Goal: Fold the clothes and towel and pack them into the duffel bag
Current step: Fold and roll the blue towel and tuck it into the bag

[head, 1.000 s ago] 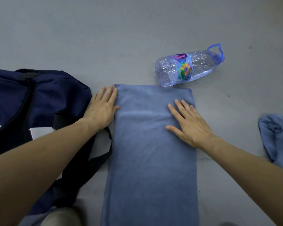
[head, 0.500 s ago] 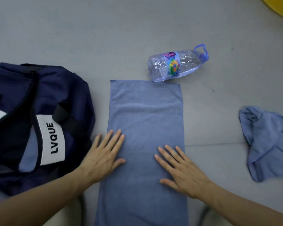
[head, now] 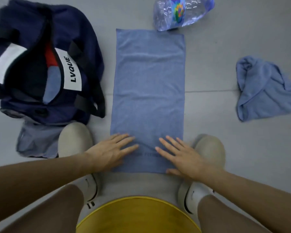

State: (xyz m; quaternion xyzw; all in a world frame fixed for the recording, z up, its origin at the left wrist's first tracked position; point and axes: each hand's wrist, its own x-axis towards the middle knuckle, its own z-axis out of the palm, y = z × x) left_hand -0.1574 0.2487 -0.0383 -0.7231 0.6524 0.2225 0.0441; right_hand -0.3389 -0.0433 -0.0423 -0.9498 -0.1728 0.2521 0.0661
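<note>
A blue towel (head: 149,91) lies flat on the grey floor as a long folded strip running away from me. My left hand (head: 111,151) and my right hand (head: 180,155) both press flat on its near end, fingers straight and spread. The navy duffel bag (head: 84,39) sits to the left with its top open; red and blue cloth shows inside beside a white LVQUE label. A crumpled blue garment (head: 265,91) lies on the floor at the right.
A clear plastic water bottle (head: 180,12) lies on its side just beyond the towel's far edge. A grey-blue pouch (head: 35,140) lies below the bag. My two beige shoes (head: 76,138) flank the towel's near end. A yellow round object (head: 138,216) is beneath me.
Both hands have slid along the towel from its far part down to its near end, flat the whole way. The view has tilted down, bringing my feet into sight.
</note>
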